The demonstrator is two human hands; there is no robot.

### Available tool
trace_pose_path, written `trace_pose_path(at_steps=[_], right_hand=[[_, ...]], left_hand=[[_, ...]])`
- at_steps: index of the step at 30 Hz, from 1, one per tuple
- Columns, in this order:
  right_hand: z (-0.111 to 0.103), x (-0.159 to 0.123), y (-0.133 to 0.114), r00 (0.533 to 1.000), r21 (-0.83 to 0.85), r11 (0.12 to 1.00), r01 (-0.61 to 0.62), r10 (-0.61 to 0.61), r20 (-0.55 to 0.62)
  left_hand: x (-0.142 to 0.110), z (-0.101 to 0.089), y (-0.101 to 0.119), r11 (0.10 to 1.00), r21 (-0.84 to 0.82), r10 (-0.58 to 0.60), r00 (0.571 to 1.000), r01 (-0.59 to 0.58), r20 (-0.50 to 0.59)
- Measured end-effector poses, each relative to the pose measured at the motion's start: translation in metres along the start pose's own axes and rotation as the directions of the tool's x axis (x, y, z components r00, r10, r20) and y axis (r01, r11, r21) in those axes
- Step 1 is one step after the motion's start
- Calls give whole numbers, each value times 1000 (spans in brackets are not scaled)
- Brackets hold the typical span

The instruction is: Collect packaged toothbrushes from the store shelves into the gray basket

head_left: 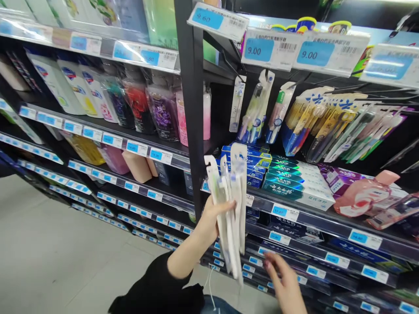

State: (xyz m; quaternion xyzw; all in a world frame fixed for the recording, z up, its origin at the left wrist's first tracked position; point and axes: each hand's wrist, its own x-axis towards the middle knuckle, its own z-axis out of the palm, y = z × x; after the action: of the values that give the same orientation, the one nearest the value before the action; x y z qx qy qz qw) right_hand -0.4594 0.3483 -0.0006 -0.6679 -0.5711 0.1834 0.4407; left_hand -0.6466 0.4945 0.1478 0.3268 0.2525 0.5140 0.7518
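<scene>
My left hand is closed around several packaged toothbrushes in slim white packs with hanging holes at the top. The packs stand nearly upright and fan out a little, in front of the shelf edge. Lower right, my right hand hangs in front of the lower shelves with fingers loosely bent and apart; nothing shows in it. Above the held packs, more toothbrush packs hang from hooks. A denser row of packaged toothbrushes hangs to their right.
Toothpaste boxes and a pink mouthwash bottle stand under the hooks. A black upright post divides this bay from shelves of bottles at left. Price tags jut out above the hooks. Grey floor lies lower left.
</scene>
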Motion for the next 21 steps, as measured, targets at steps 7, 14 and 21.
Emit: trace_pose_path(at_steps=[7, 14, 21], right_hand=[[-94, 181, -122, 915, -446, 816, 367, -402, 16], [-87, 305, -134, 872, -695, 531, 484, -232, 430], [-82, 328, -124, 923, -765, 517, 384, -188, 337]], left_hand=[[-43, -50, -17, 976, 64, -186, 956, 206, -228], [-66, -88, 17, 997, 60, -8, 868, 43, -497], [-93, -118, 22, 996, -1, -72, 750, 94, -658]])
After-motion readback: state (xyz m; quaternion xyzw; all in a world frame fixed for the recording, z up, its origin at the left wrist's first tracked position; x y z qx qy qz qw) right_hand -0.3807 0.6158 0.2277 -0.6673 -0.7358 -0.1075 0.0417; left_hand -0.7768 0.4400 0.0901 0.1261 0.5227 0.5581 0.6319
